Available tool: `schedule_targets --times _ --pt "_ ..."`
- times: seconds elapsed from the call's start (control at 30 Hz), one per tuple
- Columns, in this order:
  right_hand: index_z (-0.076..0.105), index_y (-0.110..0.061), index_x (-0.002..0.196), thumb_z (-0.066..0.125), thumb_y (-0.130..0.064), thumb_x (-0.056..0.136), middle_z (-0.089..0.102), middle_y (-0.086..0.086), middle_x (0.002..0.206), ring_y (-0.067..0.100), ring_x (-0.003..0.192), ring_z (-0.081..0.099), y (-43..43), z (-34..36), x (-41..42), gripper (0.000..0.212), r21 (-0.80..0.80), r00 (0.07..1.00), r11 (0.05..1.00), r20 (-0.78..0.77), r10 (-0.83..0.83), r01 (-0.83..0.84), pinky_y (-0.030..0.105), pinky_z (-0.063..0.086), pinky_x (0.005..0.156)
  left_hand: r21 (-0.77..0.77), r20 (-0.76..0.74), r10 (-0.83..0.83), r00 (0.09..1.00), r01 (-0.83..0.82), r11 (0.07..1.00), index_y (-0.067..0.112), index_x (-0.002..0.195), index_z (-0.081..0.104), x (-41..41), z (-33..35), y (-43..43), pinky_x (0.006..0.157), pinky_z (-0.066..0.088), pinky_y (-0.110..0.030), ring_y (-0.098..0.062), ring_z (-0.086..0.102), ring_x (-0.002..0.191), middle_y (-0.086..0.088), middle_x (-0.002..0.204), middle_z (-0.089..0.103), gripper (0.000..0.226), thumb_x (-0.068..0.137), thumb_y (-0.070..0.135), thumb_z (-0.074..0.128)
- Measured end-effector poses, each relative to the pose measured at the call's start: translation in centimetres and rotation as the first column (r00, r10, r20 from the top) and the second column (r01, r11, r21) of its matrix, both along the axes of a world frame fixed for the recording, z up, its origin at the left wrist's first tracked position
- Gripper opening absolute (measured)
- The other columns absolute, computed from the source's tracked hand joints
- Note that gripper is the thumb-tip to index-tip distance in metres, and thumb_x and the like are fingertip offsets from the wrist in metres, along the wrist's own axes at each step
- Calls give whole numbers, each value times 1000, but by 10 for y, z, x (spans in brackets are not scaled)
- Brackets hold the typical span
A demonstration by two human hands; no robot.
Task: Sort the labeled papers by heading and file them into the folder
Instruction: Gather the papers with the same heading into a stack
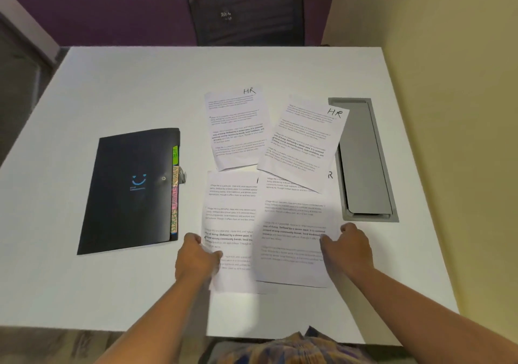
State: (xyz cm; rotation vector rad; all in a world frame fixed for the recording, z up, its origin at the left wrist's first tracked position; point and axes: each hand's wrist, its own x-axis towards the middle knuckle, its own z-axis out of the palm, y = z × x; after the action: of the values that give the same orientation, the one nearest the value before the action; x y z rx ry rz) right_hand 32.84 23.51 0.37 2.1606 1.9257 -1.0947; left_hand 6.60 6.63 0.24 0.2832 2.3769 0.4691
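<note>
Several printed papers lie overlapping on the white table (112, 89). Two at the back carry a handwritten "HR": one upright sheet (236, 128) and one tilted sheet (304, 142) to its right. Two nearer sheets lie side by side, a left one (229, 223) and a right one (294, 240) whose heading is mostly covered. My left hand (196, 254) grips the left edge of the near left sheet. My right hand (350, 246) holds the right edge of the near right sheet. A closed black folder (129, 192) with coloured index tabs (174, 192) lies to the left.
A grey recessed cable hatch (364, 161) sits in the table right of the papers, partly under the tilted sheet. A dark chair (246, 7) stands beyond the far edge. A yellow wall runs along the right side.
</note>
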Motion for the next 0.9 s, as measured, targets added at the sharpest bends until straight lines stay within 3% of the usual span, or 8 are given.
schedule_targets --times 0.1,0.17,0.33,0.43,0.57,0.7,0.83,0.9 --pt "46 -3 119 78 -49 76 62 14 111 35 103 64 1 -2 -8 71 -20 998 1000 59 -19 20 39 52 80 60 67 -46 997 42 997 14 99 64 -3 1 -1 76 55 -36 -25 67 85 -4 100 72 19 88 30 67" --pt "43 -2 119 82 -46 74 63 14 109 37 104 64 1 -4 -12 74 -40 996 999 90 -24 27 40 53 81 97 98 -101 990 92 991 13 105 68 -7 5 -4 78 53 -35 -27 67 91 -7 105 73 25 97 32 54" --pt "59 -9 99 78 -37 80 69 7 96 32 91 67 -4 -13 -10 39 -69 997 997 72 -20 25 39 56 77 234 136 -93 986 59 970 20 106 64 -18 19 -28 80 53 -34 -20 67 91 -3 104 72 21 102 32 47" --pt "65 -12 86 71 -25 87 71 7 93 27 82 66 -18 -10 -2 14 -90 991 989 -54 -125 120 35 53 70 293 159 -29 987 -19 956 24 112 61 -27 27 -44 70 52 -28 -14 65 88 2 104 69 19 103 32 46" --pt "69 -13 90 65 -14 93 73 10 96 20 76 65 -50 9 13 5 -74 963 982 -194 -187 176 29 47 58 347 176 20 984 -81 934 26 110 61 -40 36 -63 67 50 -27 -14 63 86 3 101 66 17 102 30 47" --pt "74 -12 98 69 -11 91 78 6 95 26 83 73 -83 25 24 9 -173 905 949 -293 -307 265 41 58 81 367 249 21 968 -114 923 23 104 64 -58 42 -70 65 51 -25 -14 63 91 5 100 66 20 102 32 46" --pt "74 -8 104 67 -7 91 79 6 94 28 84 76 -110 48 15 14 -313 789 901 -449 -420 301 36 58 75 369 282 21 959 -129 920 24 99 61 -77 45 -75 65 50 -26 -16 64 90 6 98 67 16 101 33 49" --pt "72 -5 109 67 -9 89 77 13 104 34 94 74 -117 53 2 21 -398 711 869 -517 -477 294 41 57 84 375 331 9 944 -141 916 24 102 62 -85 46 -76 65 52 -26 -17 65 91 5 100 68 15 100 33 50"
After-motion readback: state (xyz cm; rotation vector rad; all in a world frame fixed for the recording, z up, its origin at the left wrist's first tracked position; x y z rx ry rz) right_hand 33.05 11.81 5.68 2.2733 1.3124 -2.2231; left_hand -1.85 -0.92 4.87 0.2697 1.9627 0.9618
